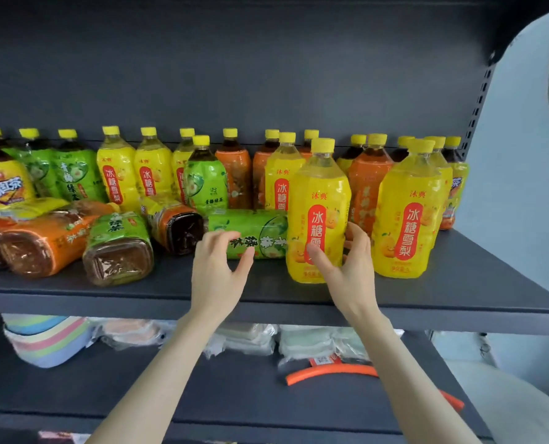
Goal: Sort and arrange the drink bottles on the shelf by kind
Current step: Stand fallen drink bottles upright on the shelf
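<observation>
Fingers [359, 238] on the right hand [350, 267] cup the near yellow bottle [318, 200], grip unclear tbh; left hand [217, 267] spread wide by the lying green bottle [260, 225].

Bare shelf [478, 283] lies open along the front edge before me; toppled bottles [42, 241] crowd the left, upright rows [234, 174] wall off the back.

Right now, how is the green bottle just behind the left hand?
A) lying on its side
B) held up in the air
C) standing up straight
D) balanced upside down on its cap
A: the green bottle lies flat on the shelf with its label writing turned sideways, right beside the yellow bottle, which stands upright.
</observation>
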Available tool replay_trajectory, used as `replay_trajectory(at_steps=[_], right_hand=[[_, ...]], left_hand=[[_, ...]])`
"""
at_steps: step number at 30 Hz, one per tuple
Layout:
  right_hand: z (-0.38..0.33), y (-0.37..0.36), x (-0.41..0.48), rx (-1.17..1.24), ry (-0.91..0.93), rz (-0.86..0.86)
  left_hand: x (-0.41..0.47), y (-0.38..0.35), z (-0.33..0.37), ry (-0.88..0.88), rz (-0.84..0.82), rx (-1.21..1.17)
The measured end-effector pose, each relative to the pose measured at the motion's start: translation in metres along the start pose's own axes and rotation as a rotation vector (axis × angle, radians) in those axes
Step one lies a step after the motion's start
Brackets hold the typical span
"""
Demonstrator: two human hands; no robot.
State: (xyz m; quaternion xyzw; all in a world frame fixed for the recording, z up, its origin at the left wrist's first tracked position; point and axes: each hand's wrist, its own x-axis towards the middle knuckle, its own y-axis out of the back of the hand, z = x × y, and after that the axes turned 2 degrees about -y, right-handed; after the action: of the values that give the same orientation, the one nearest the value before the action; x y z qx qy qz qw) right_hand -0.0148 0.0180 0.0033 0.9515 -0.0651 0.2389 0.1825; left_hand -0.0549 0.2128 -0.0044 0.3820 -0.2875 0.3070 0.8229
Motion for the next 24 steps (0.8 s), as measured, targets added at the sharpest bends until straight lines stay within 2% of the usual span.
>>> replay_trajectory(at_steps=[4, 10, 14, 19, 24], right_hand=[[0.000, -0.006, 0.008, 0.117, -0.092, -0.062], [0.005, -0.009, 0.014, 0.239, -0.094, -0.115], [0.007, -0.011, 0.012, 0.239, -0.081, -0.107], [0.006, -0.013, 0.012, 0.214, -0.077, -0.112], [0.008, -0.012, 0.012, 0.198, -0.057, -0.117]], left_hand=[[0.032, 0.003, -0.017, -0.148, -0.091, 0.163], [0.081, -0.007, -0.029, -0.275, -0.369, 0.506], [0.097, -0.008, -0.030, -0.434, -0.380, 0.802], [0.110, -0.009, -0.029, -0.394, -0.524, 0.784], [0.096, -0.006, -0.029, -0.428, -0.362, 0.728]])
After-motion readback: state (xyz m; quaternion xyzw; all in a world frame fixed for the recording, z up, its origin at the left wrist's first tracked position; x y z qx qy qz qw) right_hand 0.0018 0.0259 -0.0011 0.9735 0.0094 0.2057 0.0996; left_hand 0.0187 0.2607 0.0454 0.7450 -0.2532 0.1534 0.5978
